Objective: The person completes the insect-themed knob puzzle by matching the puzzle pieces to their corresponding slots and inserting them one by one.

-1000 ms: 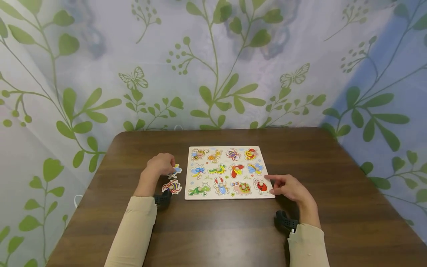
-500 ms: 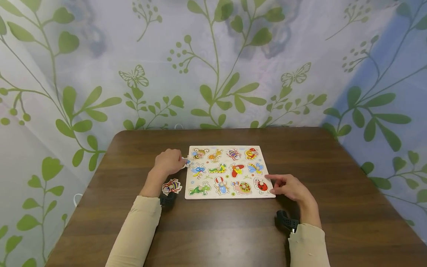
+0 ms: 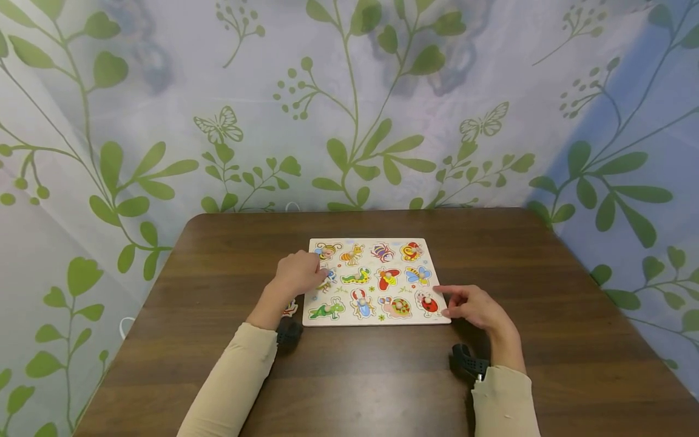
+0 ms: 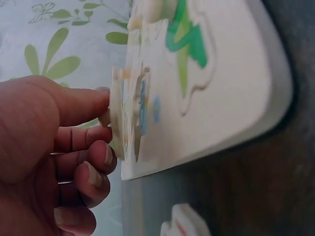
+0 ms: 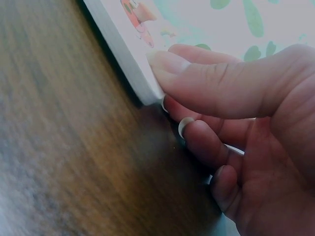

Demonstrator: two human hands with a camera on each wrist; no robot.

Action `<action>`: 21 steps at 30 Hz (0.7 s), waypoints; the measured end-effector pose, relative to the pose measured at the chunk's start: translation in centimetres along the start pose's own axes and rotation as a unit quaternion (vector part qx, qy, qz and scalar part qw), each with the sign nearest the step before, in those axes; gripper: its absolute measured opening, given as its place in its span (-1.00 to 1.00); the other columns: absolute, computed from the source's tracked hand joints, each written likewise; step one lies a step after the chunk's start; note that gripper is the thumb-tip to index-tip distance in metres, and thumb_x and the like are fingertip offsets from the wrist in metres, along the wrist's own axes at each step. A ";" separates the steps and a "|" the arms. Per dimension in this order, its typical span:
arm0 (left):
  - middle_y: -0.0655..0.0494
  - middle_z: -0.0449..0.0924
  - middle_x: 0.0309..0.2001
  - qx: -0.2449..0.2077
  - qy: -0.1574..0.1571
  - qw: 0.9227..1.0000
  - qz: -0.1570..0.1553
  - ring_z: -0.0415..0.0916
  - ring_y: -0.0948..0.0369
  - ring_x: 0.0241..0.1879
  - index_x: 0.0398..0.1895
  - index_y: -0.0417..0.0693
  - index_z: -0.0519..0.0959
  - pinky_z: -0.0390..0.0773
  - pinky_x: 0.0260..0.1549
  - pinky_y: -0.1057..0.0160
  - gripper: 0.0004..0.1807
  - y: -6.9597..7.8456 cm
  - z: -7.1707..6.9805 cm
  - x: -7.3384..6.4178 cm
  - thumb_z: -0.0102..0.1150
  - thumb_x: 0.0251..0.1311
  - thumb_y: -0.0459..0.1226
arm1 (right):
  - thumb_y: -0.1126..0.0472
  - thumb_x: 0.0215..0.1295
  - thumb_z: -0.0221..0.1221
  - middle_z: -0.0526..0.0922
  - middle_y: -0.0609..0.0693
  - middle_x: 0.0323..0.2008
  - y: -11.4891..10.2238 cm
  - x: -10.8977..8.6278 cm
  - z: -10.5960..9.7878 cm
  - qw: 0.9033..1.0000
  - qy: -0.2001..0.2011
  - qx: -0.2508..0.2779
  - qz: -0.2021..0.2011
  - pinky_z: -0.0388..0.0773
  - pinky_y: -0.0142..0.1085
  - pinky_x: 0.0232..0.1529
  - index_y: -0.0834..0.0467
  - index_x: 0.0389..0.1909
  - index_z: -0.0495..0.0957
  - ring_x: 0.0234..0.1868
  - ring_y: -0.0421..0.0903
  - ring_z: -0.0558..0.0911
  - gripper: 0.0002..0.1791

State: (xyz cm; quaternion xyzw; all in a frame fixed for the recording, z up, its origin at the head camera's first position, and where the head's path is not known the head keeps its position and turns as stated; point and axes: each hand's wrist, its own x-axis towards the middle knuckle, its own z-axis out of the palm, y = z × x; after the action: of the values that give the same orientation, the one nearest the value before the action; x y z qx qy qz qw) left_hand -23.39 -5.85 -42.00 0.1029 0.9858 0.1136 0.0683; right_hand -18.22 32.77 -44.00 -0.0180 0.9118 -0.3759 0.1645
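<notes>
My left hand (image 3: 299,272) pinches the small knob of an insect-shaped wooden puzzle piece (image 4: 117,118) between thumb and index finger. In the left wrist view this piece stands edge-on, just over the surface of the pale peg puzzle board (image 4: 236,98); whether it touches the board I cannot tell. My right hand (image 3: 476,306) grips the board's near right corner, its thumb on top in the right wrist view. Close by is a ladybug piece (image 3: 428,303). A spider piece (image 3: 290,308) lies left of the board, mostly hidden by my left wrist.
Several knobbed insect pieces, including a green caterpillar (image 3: 356,277) and a snail (image 3: 397,307), sit in the board. The brown wooden table (image 3: 349,382) backs onto a leaf-patterned curtain (image 3: 251,91). Black camera mounts (image 3: 469,362) are worn at both wrists.
My left hand has carried the blue-winged insect piece rightward from the table onto the board's left side. The forearm now covers most of the spider piece. My right hand stays put.
</notes>
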 end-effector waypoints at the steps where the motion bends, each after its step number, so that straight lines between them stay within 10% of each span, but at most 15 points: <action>1: 0.13 0.46 -0.60 0.005 0.000 1.000 0.001 0.39 0.15 -0.59 -0.57 0.04 0.49 0.29 -0.59 0.21 -0.61 0.1 0.1 0.0 0.07 0.32 0.05 | 0.23 0.10 0.37 0.46 0.03 -0.43 0.0 0.0 0.0 1.000 0.000 0.002 0.000 0.31 -0.27 -0.35 0.09 0.23 0.52 -0.35 -0.03 0.39 -0.40; 21: 0.12 0.52 -0.53 0.050 -0.009 0.999 0.002 0.43 0.15 -0.56 -0.30 -0.01 0.64 0.34 -0.60 0.20 -0.61 0.6 1.2 0.7 0.08 0.30 0.10 | 0.22 0.10 0.37 0.46 0.03 -0.42 -0.2 0.1 -0.1 1.000 -0.002 0.008 0.006 0.32 -0.28 -0.35 0.09 0.24 0.51 -0.34 -0.03 0.40 -0.39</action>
State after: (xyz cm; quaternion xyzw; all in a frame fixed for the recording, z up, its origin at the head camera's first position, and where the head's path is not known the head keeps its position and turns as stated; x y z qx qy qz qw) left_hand -23.71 -4.83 -43.11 0.1091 0.9894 0.0636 0.0716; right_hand -18.32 32.66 -43.84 -0.0119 0.9084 -0.3822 0.1688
